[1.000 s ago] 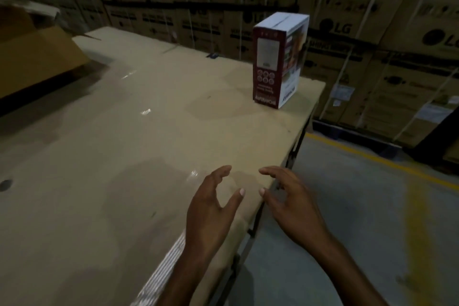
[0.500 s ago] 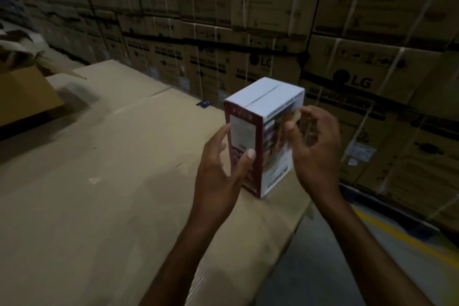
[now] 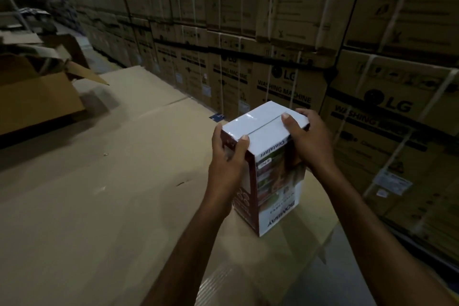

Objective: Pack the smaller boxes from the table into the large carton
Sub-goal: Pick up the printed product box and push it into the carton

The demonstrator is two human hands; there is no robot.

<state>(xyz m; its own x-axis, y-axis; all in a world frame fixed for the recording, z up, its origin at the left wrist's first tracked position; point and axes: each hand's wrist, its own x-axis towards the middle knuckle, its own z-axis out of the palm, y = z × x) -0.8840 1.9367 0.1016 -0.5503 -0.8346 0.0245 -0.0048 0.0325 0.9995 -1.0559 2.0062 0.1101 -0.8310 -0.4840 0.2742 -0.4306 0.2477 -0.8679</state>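
Note:
A tall red and white printed box (image 3: 278,191) stands upright near the right edge of the cardboard-covered table (image 3: 104,194). My left hand (image 3: 227,164) grips its red left face, thumb hooked over the white top. My right hand (image 3: 309,139) grips the upper right side, thumb lying on the top flap. The large open carton (image 3: 37,97) sits at the far left of the table, flaps raised, its inside mostly hidden.
Stacked washing machine cartons (image 3: 285,62) form a wall behind and right of the table. A small dark card (image 3: 217,117) lies on the table near that wall. Grey floor (image 3: 330,273) shows past the table's right edge.
Both hands went from hovering near the table's front edge to the box and now clasp it on both sides. The view has moved closer to the box.

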